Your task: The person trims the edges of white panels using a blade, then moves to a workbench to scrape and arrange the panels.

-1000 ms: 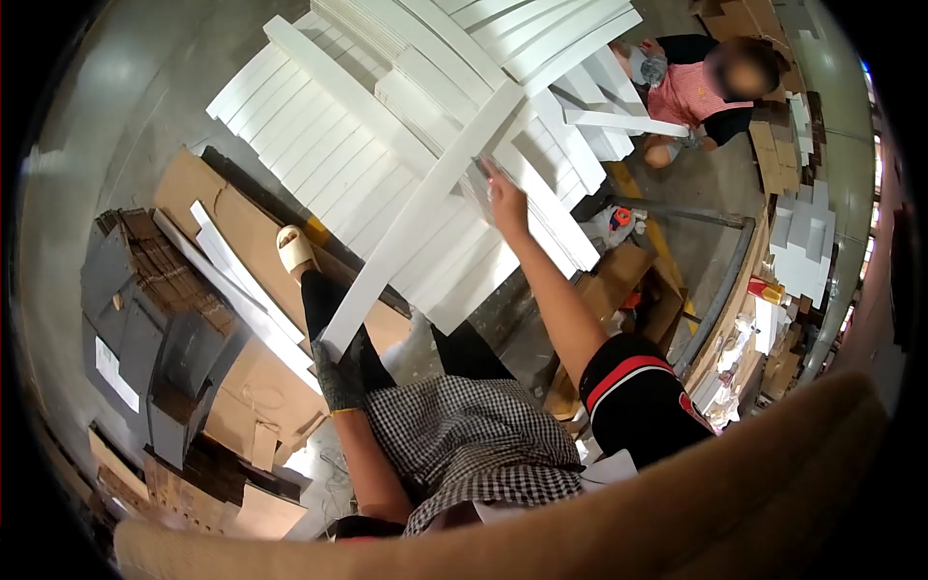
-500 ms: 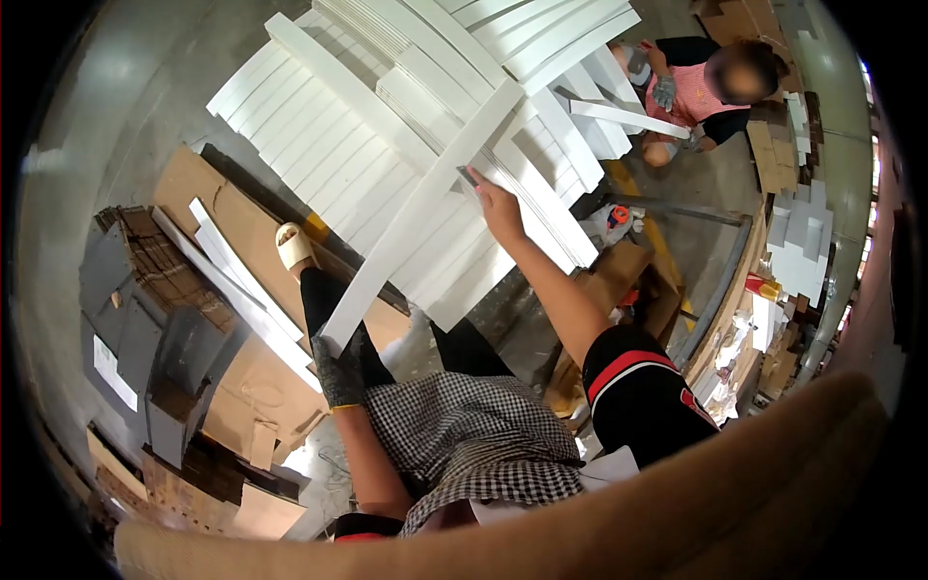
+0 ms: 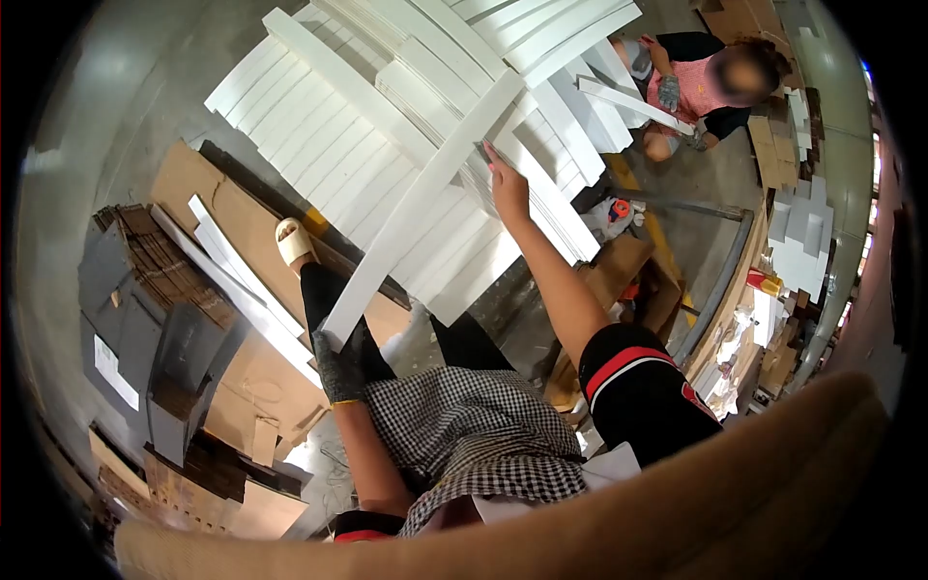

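My left hand (image 3: 338,372), in a dark grey glove, is closed around the near end of a long white board (image 3: 416,213). The board slants up and away, its far part over a stack of white boards (image 3: 338,159). Along the board's right edge, near its far end, is my right hand (image 3: 509,188), bare and closed on a small flat grey piece (image 3: 483,153). Its kind is too small to make out. The piece appears to touch the board's edge.
At the upper right a crouching co-worker (image 3: 691,87) with gloved hands holds a white strip (image 3: 633,106). Flattened cardboard (image 3: 217,193) and dark grey panels (image 3: 126,300) lie at left. A metal frame (image 3: 720,280) and a cardboard box (image 3: 619,275) stand at right.
My right hand has slid farther up along the board's edge with the grey piece. My left hand keeps its hold on the near end. The co-worker's strip has shifted slightly.
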Motion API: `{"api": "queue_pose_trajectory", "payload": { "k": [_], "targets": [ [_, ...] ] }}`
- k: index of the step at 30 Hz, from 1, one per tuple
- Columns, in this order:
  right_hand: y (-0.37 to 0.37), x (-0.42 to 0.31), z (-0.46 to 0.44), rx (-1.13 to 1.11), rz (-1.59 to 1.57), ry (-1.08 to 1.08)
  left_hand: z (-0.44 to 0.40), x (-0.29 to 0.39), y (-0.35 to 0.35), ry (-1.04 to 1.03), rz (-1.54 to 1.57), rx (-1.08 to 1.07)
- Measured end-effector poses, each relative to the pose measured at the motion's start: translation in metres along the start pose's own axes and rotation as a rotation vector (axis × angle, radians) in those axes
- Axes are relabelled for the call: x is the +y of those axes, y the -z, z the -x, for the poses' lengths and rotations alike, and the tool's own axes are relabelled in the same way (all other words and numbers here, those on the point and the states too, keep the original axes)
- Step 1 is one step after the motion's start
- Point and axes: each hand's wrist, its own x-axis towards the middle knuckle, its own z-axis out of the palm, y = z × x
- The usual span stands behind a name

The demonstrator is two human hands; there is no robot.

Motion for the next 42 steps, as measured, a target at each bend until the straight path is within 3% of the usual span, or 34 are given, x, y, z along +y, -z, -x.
{"api": "queue_pose_trajectory", "payload": {
  "k": [2,6,11,14,18,22,23,26,27,31,38,39,42],
  "targets": [
    [0.002,-0.014,0.012,-0.143,0.088,-0.094,0.001,0.002,-0.003,0.007,0.016,-0.007],
    [-0.007,0.008,-0.001,0.107,-0.054,0.099,0.006,0.002,-0.004,0.026,0.0,0.003],
    [-0.001,-0.007,0.017,-0.093,0.106,-0.015,0.006,0.003,-0.007,0.019,0.041,-0.073],
    [-0.006,0.011,-0.003,0.162,-0.023,0.107,0.004,0.002,-0.003,0.022,0.021,-0.034],
    [0.0,0.0,0.009,-0.074,0.057,-0.073,0.006,0.002,-0.007,-0.003,0.004,-0.022],
    [-0.007,0.014,0.004,0.101,0.022,0.0,0.008,0.001,-0.007,0.011,0.014,-0.005],
    [-0.009,0.02,-0.005,0.217,-0.01,0.129,0.006,0.001,-0.005,-0.005,0.002,-0.011],
    [-0.004,0.001,0.004,0.054,0.019,-0.022,-0.002,-0.002,0.005,-0.028,-0.031,-0.005],
    [-0.007,0.002,0.01,-0.042,0.094,-0.02,-0.003,-0.004,0.002,-0.127,-0.21,-0.068],
    [-0.012,0.006,0.01,0.152,-0.076,0.078,0.003,-0.001,0.003,-0.01,-0.027,-0.055],
    [0.001,-0.001,0.006,-0.024,0.059,-0.042,0.008,0.001,-0.004,0.005,-0.023,-0.036],
    [-0.003,0.002,0.002,0.093,-0.096,0.097,0.006,0.002,-0.004,0.003,-0.029,-0.036],
    [-0.01,0.005,0.007,0.103,-0.01,0.06,0.007,0.002,-0.007,-0.011,-0.028,0.002]
  ]
}}
